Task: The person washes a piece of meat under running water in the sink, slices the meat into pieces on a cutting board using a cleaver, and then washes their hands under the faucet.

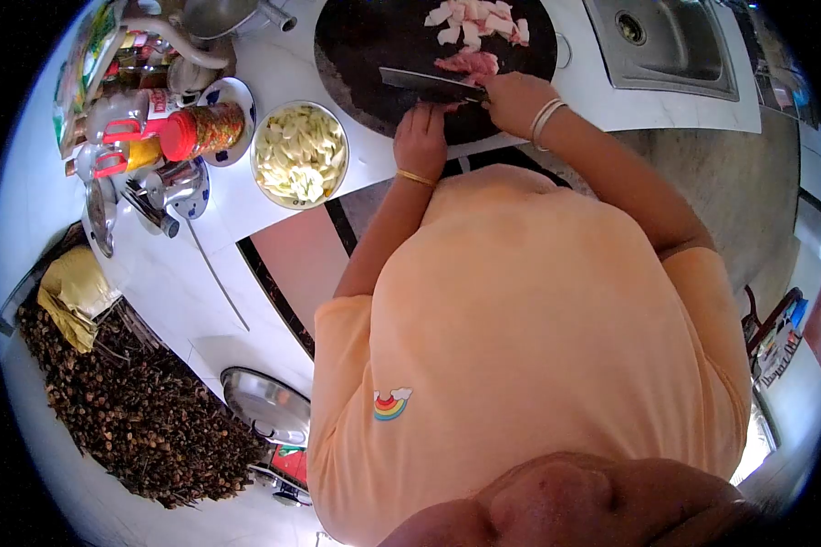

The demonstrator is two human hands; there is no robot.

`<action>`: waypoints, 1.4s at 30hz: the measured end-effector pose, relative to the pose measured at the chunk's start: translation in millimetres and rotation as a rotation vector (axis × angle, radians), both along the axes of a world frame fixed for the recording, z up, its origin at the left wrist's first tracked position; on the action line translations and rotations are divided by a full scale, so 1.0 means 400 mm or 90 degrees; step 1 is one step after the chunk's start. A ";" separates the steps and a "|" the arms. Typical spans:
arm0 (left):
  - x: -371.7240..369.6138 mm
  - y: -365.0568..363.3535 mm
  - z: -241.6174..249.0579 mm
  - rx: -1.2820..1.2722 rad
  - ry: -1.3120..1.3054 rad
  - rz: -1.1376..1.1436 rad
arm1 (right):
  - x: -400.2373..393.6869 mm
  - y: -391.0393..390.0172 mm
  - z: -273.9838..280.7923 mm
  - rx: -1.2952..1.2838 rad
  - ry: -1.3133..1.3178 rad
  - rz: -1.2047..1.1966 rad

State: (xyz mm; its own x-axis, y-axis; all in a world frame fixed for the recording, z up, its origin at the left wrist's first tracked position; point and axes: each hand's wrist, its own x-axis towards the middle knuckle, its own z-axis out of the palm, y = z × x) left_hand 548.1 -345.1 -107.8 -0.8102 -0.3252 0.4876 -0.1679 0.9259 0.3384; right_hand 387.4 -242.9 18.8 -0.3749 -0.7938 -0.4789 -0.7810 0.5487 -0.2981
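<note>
My right hand (518,103) is wrapped round the handle of a kitchen knife with a broad blade (429,84), which points left over the round dark cutting board (356,68). My left hand (420,139) is on the near part of the board, just below the blade, its fingers bent down. A small pink bit of meat (452,108) shows at its fingertips, mostly hidden. Beyond the blade lies a strip of redder meat (470,64). Several cut pieces of pale pink, fatty meat (474,20) are heaped at the far side of the board.
Left of the board stands a bowl of pale cut vegetables (299,157). Further left are a red-lidded jar (201,130), bottles and a metal pan (219,16). A steel sink (670,55) is at the right. A brown heap (137,410) lies at the lower left, near a metal basin (266,406).
</note>
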 end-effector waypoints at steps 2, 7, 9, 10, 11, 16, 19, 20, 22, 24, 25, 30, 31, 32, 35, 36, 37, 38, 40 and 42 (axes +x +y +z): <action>0.007 0.004 -0.002 0.011 -0.005 -0.008 | 0.009 0.011 0.003 0.041 0.004 0.027; 0.002 -0.002 -0.017 0.000 -0.020 -0.006 | 0.066 -0.032 -0.083 0.011 0.058 0.050; 0.011 -0.001 -0.012 -0.017 0.002 -0.017 | 0.051 -0.024 -0.079 -0.042 0.002 0.005; 0.011 -0.006 -0.009 -0.023 0.005 -0.015 | 0.038 -0.021 -0.067 -0.093 -0.047 -0.039; 0.014 -0.006 -0.006 -0.002 -0.009 -0.021 | 0.023 -0.009 -0.051 -0.097 -0.076 -0.066; 0.053 -0.019 0.016 0.072 -0.003 0.040 | -0.024 0.022 -0.046 -0.082 -0.048 -0.077; 0.054 -0.049 0.046 0.072 0.064 0.147 | -0.025 0.030 -0.048 -0.066 -0.085 -0.109; 0.052 -0.054 0.047 0.070 0.065 0.149 | -0.021 0.032 -0.057 -0.082 -0.087 -0.108; 0.044 -0.066 0.040 0.265 0.048 0.254 | -0.015 0.028 -0.062 -0.100 -0.091 -0.103; 0.016 -0.076 0.023 0.463 0.075 0.283 | -0.014 0.026 -0.062 -0.079 -0.116 -0.120; 0.007 -0.076 0.021 0.662 0.102 0.306 | -0.013 0.030 -0.073 -0.080 -0.116 -0.119; -0.008 -0.084 0.061 1.316 0.132 0.166 | 0.004 0.038 -0.041 -0.176 -0.305 -0.200; -0.005 -0.086 0.041 1.346 0.127 0.101 | 0.004 0.040 -0.041 -0.176 -0.304 -0.201; -0.003 -0.087 0.022 1.373 0.122 0.035 | 0.002 0.044 -0.042 -0.146 -0.356 -0.252; -0.003 -0.077 0.052 1.324 0.150 0.096 | -0.016 0.066 -0.062 -0.127 -0.408 -0.328; -0.001 -0.079 0.051 1.324 0.150 0.096 | -0.028 0.073 -0.067 -0.136 -0.409 -0.352; 0.003 -0.083 0.050 1.265 0.117 0.150 | -0.041 0.080 -0.070 -0.126 -0.422 -0.374; 0.005 -0.085 0.049 1.206 0.082 0.201 | -0.045 0.089 -0.073 -0.127 -0.422 -0.377; 0.005 -0.086 0.049 1.112 0.032 0.199 | -0.051 0.097 -0.054 -0.112 -0.381 -0.367; 0.000 -0.078 0.067 1.017 -0.017 0.196 | -0.039 0.095 -0.027 -0.091 -0.327 -0.285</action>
